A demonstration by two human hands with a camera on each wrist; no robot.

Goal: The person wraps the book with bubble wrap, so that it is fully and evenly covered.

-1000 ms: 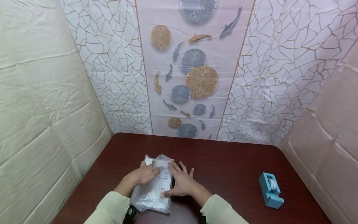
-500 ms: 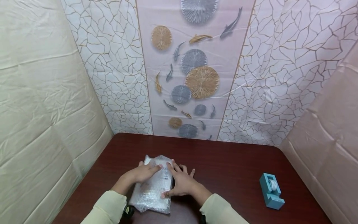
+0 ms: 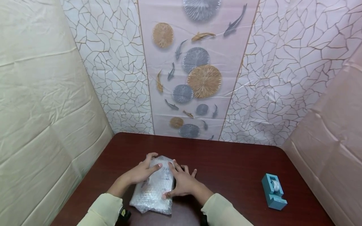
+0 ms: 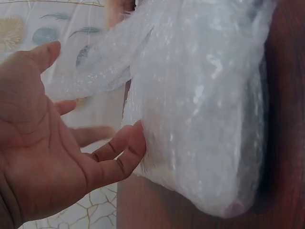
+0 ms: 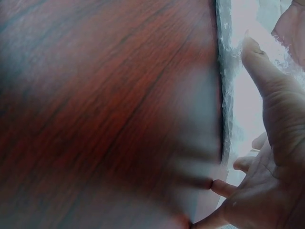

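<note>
A flat rectangular bundle in clear bubble wrap [image 3: 155, 196] lies on the table, left of centre in the head view. My left hand [image 3: 137, 173] is at its upper left edge, thumb reaching over the top and fingers extended. In the left wrist view, that hand [image 4: 43, 143] has bent fingertips touching the wrap's side, and a loose flap of bubble wrap [image 4: 95, 78] rises near the thumb. My right hand [image 3: 185, 183] rests spread along the right edge. Its thumb lies on top of the wrap, and some fingertips touch the table in the right wrist view.
A teal tape dispenser [image 3: 274, 191] with a roll of clear tape stands at the right of the dark reddish-brown table [image 3: 223, 175]. Pale cloth [image 3: 48, 119] hangs at both sides. A patterned curtain [image 3: 192, 103] hangs behind the back edge.
My left hand has slid outward from the top of the bundle to its left edge, its fingers stretching out further. The right hand has stayed nearly still.
</note>
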